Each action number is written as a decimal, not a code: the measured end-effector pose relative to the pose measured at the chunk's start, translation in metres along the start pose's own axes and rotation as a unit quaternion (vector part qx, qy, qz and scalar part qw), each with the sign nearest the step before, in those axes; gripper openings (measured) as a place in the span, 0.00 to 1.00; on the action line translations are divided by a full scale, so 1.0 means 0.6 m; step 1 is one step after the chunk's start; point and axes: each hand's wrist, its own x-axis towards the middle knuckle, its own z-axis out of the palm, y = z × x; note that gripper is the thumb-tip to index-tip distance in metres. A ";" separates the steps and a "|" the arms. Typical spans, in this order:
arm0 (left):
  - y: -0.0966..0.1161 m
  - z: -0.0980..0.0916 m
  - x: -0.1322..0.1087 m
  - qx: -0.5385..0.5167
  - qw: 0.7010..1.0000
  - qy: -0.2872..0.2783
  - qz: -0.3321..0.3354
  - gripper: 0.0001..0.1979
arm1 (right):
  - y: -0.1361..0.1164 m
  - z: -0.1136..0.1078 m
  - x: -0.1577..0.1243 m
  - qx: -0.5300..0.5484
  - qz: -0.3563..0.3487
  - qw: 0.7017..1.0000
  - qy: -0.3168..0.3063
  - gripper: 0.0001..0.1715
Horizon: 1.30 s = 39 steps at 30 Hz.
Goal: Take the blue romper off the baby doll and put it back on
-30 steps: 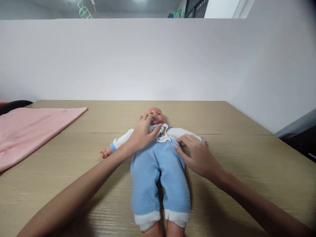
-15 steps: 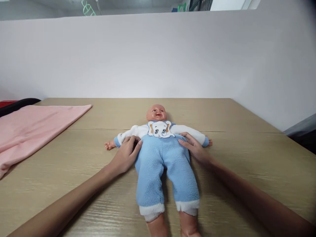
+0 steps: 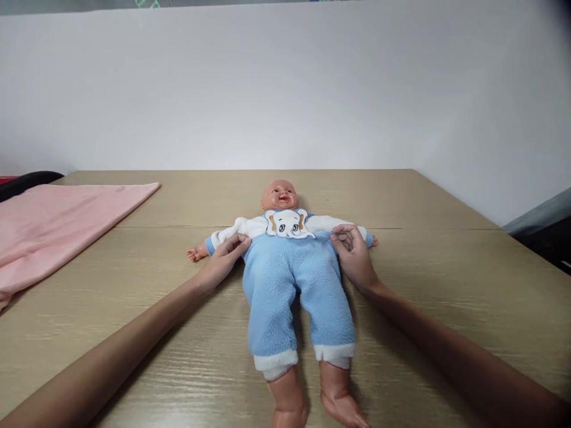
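Observation:
A baby doll lies on its back, arms spread, its bare feet toward me. It wears a white top with blue cuffs, an elephant-face patch on the chest, and fluffy blue trousers with white hems. At the waist's left side, my left hand pinches the trouser edge between thumb and fingers. My right hand has its thumb and fingertips closed on the edge at the opposite side, its other fingers curled. The cloth between the fingertips is mostly hidden.
The doll lies on a wooden table with a seam across it. A pink cloth is spread at the left, beside a black curved object. A white wall stands behind. Something dark is beyond the right edge.
My right hand has gone from resting flat on the trousers to pinching their edge. My left fingers have closed at the waist. The camera view has tilted slightly down.

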 end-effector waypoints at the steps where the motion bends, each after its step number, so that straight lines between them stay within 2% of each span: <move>1: -0.001 0.003 0.000 0.028 0.999 0.009 0.022 0.16 | -0.002 0.000 -0.001 -0.017 -0.003 1.000 0.003 0.12; 6: -0.004 0.007 -0.005 0.202 0.971 0.067 0.110 0.12 | -0.006 -0.026 -0.015 -0.114 -0.047 0.992 -0.001 0.14; 9: 0.011 0.005 -0.014 0.283 0.940 0.120 0.147 0.08 | 0.001 -0.062 -0.035 -0.208 -0.109 0.970 -0.057 0.10; 11: 0.034 0.013 -0.016 0.314 0.923 0.123 0.185 0.06 | 0.005 -0.081 -0.049 -0.247 -0.120 0.957 -0.096 0.08; 13: 0.067 0.034 -0.008 0.325 0.913 0.090 0.231 0.05 | 0.004 -0.087 -0.058 -0.255 -0.116 0.953 -0.118 0.06; 15: 0.103 0.071 0.014 0.334 0.900 0.041 0.278 0.07 | -0.001 -0.084 -0.062 -0.247 -0.119 0.952 -0.137 0.02; 16: 0.120 0.095 0.031 0.349 0.890 0.008 0.294 0.09 | -0.004 -0.080 -0.062 -0.239 -0.122 0.951 -0.150 0.02; 18: 0.146 0.148 0.074 0.396 0.861 -0.052 0.315 0.13 | -0.009 -0.075 -0.062 -0.226 -0.133 0.948 -0.178 0.08; 20: 0.160 0.201 0.124 0.460 0.825 -0.114 0.308 0.21 | -0.012 -0.075 -0.062 -0.222 -0.141 0.944 -0.199 0.12; 22: 0.163 0.244 0.172 0.518 0.797 -0.171 0.259 0.26 | -0.013 -0.080 -0.064 -0.228 -0.150 0.938 -0.214 0.14; 24: 0.159 0.272 0.206 0.525 0.791 -0.205 0.237 0.26 | -0.013 -0.085 -0.065 -0.243 -0.166 0.927 -0.233 0.14; 26: 0.153 0.284 0.221 0.517 0.795 -0.214 0.233 0.24 | -0.014 -0.086 -0.066 -0.261 -0.183 0.913 -0.256 0.11; 28: 0.150 0.284 0.220 0.501 0.807 -0.198 0.240 0.24 | -0.016 -0.084 -0.066 -0.269 -0.190 0.904 -0.272 0.09; 31: 0.154 0.268 0.208 0.467 0.834 -0.146 0.254 0.25 | -0.017 -0.080 -0.065 -0.255 -0.183 0.907 -0.281 0.10; 33: 0.160 0.249 0.203 0.423 0.864 -0.103 0.252 0.22 | -0.017 -0.080 -0.064 -0.242 -0.177 0.914 -0.273 0.13; 36: 0.166 0.208 0.204 0.236 0.939 -0.044 0.246 0.18 | -0.020 -0.079 -0.066 -0.199 -0.169 0.934 -0.244 0.21; 37: 0.164 0.193 0.205 0.159 0.956 -0.024 0.245 0.17 | -0.024 -0.077 -0.067 -0.177 -0.164 0.942 -0.233 0.24; 39: 0.155 0.162 0.206 0.047 0.969 0.026 0.240 0.13 | -0.034 -0.067 -0.073 -0.127 -0.149 0.956 -0.219 0.26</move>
